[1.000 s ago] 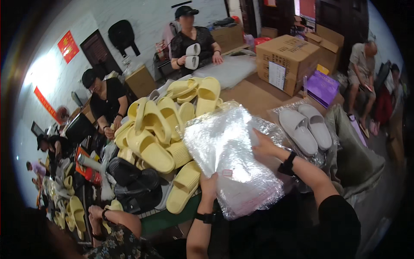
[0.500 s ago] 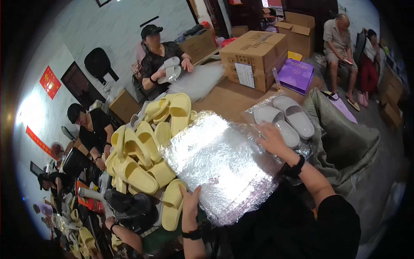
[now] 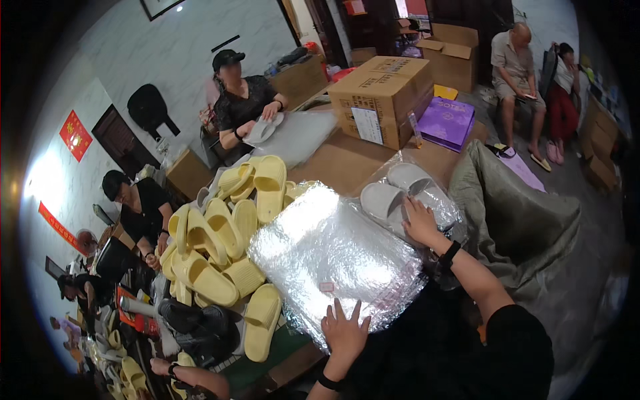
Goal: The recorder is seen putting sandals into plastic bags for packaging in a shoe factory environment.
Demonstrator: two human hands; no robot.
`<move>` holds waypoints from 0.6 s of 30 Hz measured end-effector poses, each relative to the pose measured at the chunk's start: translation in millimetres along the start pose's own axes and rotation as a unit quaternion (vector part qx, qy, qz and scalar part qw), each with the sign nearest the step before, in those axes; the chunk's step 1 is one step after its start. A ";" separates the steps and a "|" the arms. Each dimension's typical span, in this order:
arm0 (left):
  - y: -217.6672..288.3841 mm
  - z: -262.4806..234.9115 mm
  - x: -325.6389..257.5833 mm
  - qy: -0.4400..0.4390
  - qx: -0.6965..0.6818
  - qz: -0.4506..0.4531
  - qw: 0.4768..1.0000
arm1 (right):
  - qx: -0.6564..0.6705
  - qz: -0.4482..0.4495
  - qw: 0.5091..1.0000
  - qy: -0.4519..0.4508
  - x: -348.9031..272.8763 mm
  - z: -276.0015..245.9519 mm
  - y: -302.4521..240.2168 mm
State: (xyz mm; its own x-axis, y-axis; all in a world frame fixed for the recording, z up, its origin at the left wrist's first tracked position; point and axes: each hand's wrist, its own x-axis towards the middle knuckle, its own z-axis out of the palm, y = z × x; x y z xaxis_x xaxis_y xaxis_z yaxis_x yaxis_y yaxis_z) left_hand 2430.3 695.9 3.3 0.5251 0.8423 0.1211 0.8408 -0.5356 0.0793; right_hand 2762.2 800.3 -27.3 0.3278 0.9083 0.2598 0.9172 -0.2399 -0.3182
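My left hand [image 3: 345, 329] lies with spread fingers on the near edge of a stack of shiny clear plastic bags [image 3: 333, 250]. My right hand [image 3: 420, 223] rests, fingers stretched out, on a pair of light grey slide slippers [image 3: 382, 199] that sit in crinkled clear plastic at the right of the stack. A heap of pale yellow slide slippers [image 3: 207, 277] lies along the left side of the bags. One yellow slipper [image 3: 263, 323] is apart from the heap, close to my left hand.
Behind the bags stands a taped cardboard box [image 3: 380, 100], with purple packages [image 3: 448, 123] beside it. A grey-green sack [image 3: 513, 210] hangs at the right. Across the table a person handles a grey slipper [image 3: 265, 129]. Black slippers [image 3: 200, 327] and a co-worker's arm [image 3: 200, 377] are at left.
My left hand has gone from gripping the stack's left edge to lying flat on its near part. My right hand has shifted from the stack's right edge onto the grey slippers.
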 end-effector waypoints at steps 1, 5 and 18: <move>0.8 -0.8 -3.8 0.009 0.011 -0.008 1.000 | 0.018 -0.006 1.000 -0.010 6.2 0.2 3.4; 4.8 -3.8 -4.1 0.008 -0.011 -0.003 1.000 | -0.062 -0.013 0.998 -0.016 38.0 -6.7 27.6; -18.8 -215.7 -45.8 0.141 -0.601 0.167 0.768 | 0.051 -0.373 0.870 -0.318 -104.1 -43.2 -127.3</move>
State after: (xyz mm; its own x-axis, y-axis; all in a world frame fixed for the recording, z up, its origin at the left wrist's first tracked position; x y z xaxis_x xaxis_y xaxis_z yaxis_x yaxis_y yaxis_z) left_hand 2362.1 654.4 209.7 0.4942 0.6895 0.5295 -0.1541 -0.5300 0.8339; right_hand 2621.2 721.5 25.6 -0.5724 0.8113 -0.1190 0.7852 0.5006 -0.3645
